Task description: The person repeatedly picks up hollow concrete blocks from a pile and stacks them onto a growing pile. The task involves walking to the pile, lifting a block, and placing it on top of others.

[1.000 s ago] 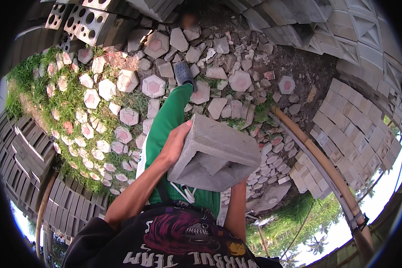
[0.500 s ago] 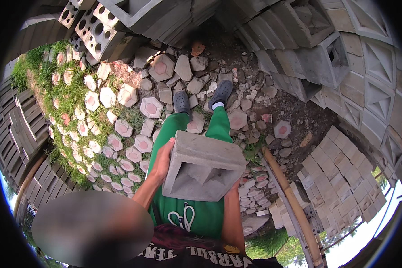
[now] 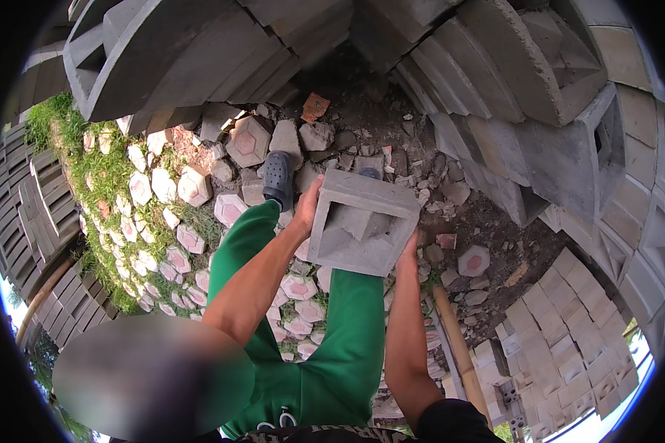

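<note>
A grey concrete vent block (image 3: 363,225), square with a recessed, pyramid-like face, is held between my hands in front of my legs. My left hand (image 3: 308,205) grips its left side, the fingers along the edge. On the opposite side my right hand (image 3: 408,249) presses against the block, its fingers partly hidden behind it. The block is slightly tilted, its hollow face turned up toward me. Both arms reach forward, well away from my body.
Stacked concrete blocks (image 3: 495,66) rise on the right, and another stack (image 3: 177,52) stands at upper left. Hexagonal pavers (image 3: 193,184) and broken rubble (image 3: 318,136) cover the ground around my clogs (image 3: 277,177). A bamboo pole (image 3: 462,354) leans at lower right.
The block has moved forward and slightly right, away from my waist, as my arms stretch out. I have moved closer to the stacks, my left leg stepping forward.
</note>
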Tool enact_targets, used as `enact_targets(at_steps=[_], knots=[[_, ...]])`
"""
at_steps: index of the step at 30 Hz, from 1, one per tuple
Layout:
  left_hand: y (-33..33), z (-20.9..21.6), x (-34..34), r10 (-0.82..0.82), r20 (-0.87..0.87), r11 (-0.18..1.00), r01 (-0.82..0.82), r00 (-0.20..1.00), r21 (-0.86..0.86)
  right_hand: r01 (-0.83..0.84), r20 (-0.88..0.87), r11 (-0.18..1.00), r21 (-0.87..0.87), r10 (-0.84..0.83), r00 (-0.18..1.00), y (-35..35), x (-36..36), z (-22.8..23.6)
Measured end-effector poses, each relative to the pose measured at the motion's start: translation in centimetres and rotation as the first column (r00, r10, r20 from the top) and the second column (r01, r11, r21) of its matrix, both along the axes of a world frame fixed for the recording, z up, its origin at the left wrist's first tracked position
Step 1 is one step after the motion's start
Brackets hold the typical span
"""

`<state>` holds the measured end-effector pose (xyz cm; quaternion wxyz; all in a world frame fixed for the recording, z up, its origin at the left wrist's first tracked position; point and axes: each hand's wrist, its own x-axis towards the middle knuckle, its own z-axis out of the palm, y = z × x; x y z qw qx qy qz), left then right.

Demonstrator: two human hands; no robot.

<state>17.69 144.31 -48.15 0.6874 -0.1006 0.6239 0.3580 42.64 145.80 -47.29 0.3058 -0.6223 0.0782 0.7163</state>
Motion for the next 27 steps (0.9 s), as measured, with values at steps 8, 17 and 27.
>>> enact_targets(at_steps=[8, 17, 27], knots=[[9.8, -21.4, -2.2, -0.287, -0.084, 0.957, 0.281, 0.954, -0.075, 0.015, 0.066, 0.999, 0.031, -0.017, 0.998, 6.0, -2.2, -20.2], [17.6, -30.4, -6.9, -0.315, -0.012, 0.943, 0.314, 0.949, 0.112, 0.009, -0.151, 0.996, 0.085, 0.004, 0.989, 11.0, -6.4, -31.9], [26.7, -38.4, -10.4, -0.387, -0.277, 0.834, 0.462, 0.879, 0.302, 0.204, -0.29, 0.874, 0.441, -0.077, 0.954, 17.9, -11.3, -33.8]])
